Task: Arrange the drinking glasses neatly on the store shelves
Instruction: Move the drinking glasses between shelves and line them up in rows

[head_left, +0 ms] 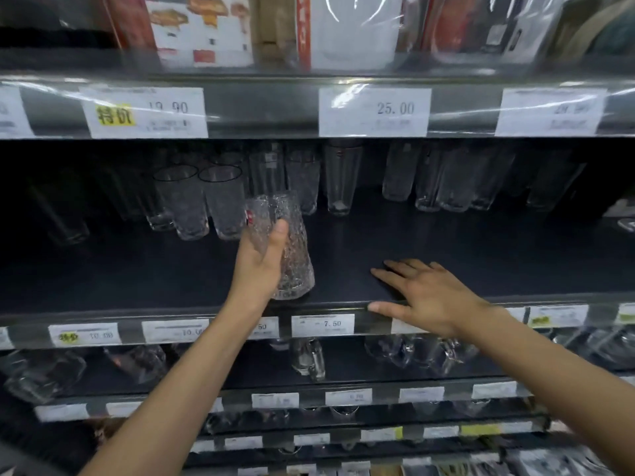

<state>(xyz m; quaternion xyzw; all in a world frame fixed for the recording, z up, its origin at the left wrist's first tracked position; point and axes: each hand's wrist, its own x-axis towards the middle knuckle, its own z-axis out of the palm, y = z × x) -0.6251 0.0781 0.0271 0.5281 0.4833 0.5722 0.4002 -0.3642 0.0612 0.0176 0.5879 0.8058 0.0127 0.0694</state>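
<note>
- The 7.50 price tag (323,325) sits on the front lip of the dark shelf (464,242) and serves as the landmark here.
- The textured glass (294,259) is just above and to the left of that tag, near the shelf's front edge. It is clear with a crackled surface and a small red label near its rim.
- This glass is tilted, with its rim leaning up and to the left and its thick base lowest. Whether the base touches the shelf cannot be told.
- The left hand (261,266) comes up from below-left of the tag and grips the glass around its middle. The thumb lies across the near side and the other fingers curl behind the glass, seen only dimly through it.
- The right hand (429,297) is just to the right of the tag and rests palm down on the shelf. Its 4 fingers are straight, slightly spread and point left, and the thumb lies along the front lip.
- Well above the tag, at the back of the shelf, stands a row of tall clear glasses (340,180), all upright.
- Up and left of the tag, 2 black-rimmed glasses (220,201) stand side by side, just behind the held glass.
- Far above the tag, a 25.00 price tag (374,111) hangs on the next shelf up, with boxed goods (202,29) over it.
- Directly below the tag, a clear mug (307,359) stands on the lower shelf among other blurred glassware.
</note>
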